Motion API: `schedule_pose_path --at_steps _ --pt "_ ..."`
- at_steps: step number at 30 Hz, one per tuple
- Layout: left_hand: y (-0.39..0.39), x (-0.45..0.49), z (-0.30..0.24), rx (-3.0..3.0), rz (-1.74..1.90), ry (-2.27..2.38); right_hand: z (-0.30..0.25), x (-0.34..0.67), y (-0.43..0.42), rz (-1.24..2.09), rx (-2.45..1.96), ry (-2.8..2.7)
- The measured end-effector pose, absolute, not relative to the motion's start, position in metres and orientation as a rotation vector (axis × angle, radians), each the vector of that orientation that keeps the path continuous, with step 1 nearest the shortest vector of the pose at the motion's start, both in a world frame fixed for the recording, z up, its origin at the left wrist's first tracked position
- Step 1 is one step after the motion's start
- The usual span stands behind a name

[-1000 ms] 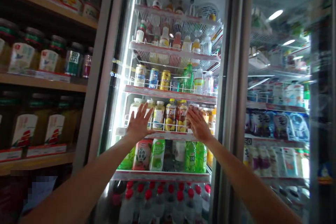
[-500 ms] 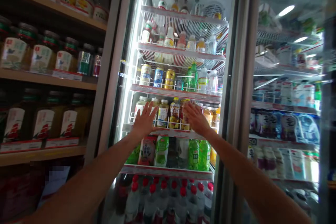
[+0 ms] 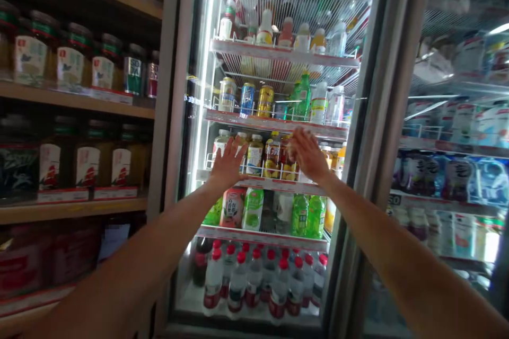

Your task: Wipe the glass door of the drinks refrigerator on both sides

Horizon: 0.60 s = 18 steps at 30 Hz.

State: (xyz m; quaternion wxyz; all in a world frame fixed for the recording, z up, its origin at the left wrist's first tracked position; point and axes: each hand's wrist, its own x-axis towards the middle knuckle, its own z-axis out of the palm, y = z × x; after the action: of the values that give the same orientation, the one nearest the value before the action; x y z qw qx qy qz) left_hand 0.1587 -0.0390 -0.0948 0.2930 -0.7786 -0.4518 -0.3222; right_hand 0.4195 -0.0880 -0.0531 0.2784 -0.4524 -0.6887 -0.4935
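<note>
Glass jars (image 3: 272, 154) behind R hand (image 3: 310, 158).

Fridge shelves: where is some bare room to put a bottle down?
Bare floor left of the red-capped bottles; perhaps a dark gap between the pale green bottle and the white bottle. The jar shelf by the left hand and right hand is crowded.

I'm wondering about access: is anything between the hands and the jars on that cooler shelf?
Possibly. The left hand and right hand are spread flat before the jars, as if against a glass door, but glass itself cannot be confirmed. A low wire rail fronts them.
</note>
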Motion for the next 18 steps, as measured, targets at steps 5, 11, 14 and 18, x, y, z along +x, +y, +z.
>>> schedule_pose_path --at_steps 5,11,14,18 --pt "-0.040 0.159 -0.095 -2.084 -0.850 -1.215 -0.073 0.428 -0.089 -1.280 -1.268 -1.711" --pt "-0.039 0.159 -0.097 -2.097 -0.844 -1.219 -0.116 0.423 -0.091 -1.395 -1.075 -2.111" --pt "-0.038 0.159 -0.102 -2.070 -0.864 -1.200 -0.096 0.431 -0.090 -1.341 -1.170 -1.685" --pt "-0.037 0.160 -0.111 -2.061 -0.901 -1.179 -0.115 0.430 -0.091 -1.346 -1.111 -1.822"
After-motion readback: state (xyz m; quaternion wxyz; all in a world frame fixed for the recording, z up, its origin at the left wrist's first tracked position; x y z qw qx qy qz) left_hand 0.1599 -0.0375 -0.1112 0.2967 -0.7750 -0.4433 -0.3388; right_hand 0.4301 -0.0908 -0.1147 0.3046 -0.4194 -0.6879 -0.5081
